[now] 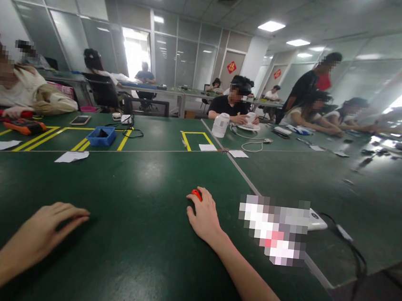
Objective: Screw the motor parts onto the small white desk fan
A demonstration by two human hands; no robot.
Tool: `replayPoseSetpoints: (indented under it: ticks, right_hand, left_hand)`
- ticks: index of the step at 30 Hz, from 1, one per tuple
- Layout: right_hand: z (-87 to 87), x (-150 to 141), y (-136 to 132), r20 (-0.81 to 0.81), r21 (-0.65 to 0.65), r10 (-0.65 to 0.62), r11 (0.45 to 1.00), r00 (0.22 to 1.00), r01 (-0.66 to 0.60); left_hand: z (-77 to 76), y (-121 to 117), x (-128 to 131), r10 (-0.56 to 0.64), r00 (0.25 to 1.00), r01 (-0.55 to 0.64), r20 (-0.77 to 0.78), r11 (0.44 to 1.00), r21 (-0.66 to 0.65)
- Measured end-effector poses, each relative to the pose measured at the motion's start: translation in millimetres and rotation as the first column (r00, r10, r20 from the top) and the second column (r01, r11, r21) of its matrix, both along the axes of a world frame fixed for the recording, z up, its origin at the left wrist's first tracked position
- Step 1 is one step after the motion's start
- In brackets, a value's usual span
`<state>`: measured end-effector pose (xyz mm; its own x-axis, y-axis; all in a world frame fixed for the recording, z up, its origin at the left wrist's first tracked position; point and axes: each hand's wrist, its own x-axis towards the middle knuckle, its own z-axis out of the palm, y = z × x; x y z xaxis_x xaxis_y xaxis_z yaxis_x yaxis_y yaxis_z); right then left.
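My right hand (204,215) lies on the green table (134,239) with its fingers curled over a small red object (197,194), of which only a part shows past the fingertips. My left hand (51,226) rests on the mat at the lower left, fingers together and slightly bent, palm down, holding nothing. A white device (317,221) with a black cable (353,255) lies to the right of my right hand.
A blue tray (101,136), slips of paper (71,156) and yellow tape lines (192,139) lie farther back. A white cylinder (220,125) stands mid-table. Several people sit at the far tables; one at the left has an orange tool (24,126). The table edge runs at lower right.
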<state>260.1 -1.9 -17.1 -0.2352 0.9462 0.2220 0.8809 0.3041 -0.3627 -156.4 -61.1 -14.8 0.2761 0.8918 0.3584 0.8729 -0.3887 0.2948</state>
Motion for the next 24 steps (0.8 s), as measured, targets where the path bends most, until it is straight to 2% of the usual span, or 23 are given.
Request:
replayPoseSetpoints:
  ticks: [2, 6, 10, 14, 18, 21, 24]
  right_hand:
    - [-0.2, 0, 0, -0.005, 0.004, 0.000, 1.000, 1.000, 0.000]
    - [-0.7, 0, 0, -0.009, 0.012, 0.001, 1.000, 1.000, -0.001]
    - [-1.1, 0, 0, -0.012, 0.013, 0.006, 1.000, 1.000, -0.006]
    - [-1.8, 0, 0, -0.015, 0.027, 0.004, 1.000, 1.000, -0.004]
    - [-4.4, 1, 1, -0.014, 0.044, 0.005, 0.999, 1.000, -0.004]
    - [-6.5, 1, 1, -0.016, 0.054, 0.006, 0.999, 1.000, -0.006]
    - [-8.2, 2, 2, -0.018, 0.063, 0.012, 0.998, 1.000, -0.010]
  left_hand:
    - [-7.6, 13, 38, -0.062, 0.998, 0.062, 0.003, 0.995, -0.080]
    - [-9.0, 27, 112, -0.156, 0.987, 0.158, 0.028, 0.980, -0.117]
    - [-10.6, 37, 156, -0.211, 0.975, 0.218, 0.075, 0.971, -0.100]
    - [-19.0, 45, 185, -0.203, 0.971, 0.213, 0.123, 0.975, -0.069]
    - [-26.4, 46, 203, -0.204, 0.979, 0.205, 0.023, 0.976, -0.066]
    - [-28.3, 43, 204, -0.227, 0.972, 0.220, -0.060, 0.971, -0.096]
    - [-26.5, 40, 194, -0.307, 0.947, 0.291, -0.091, 0.944, -0.152]
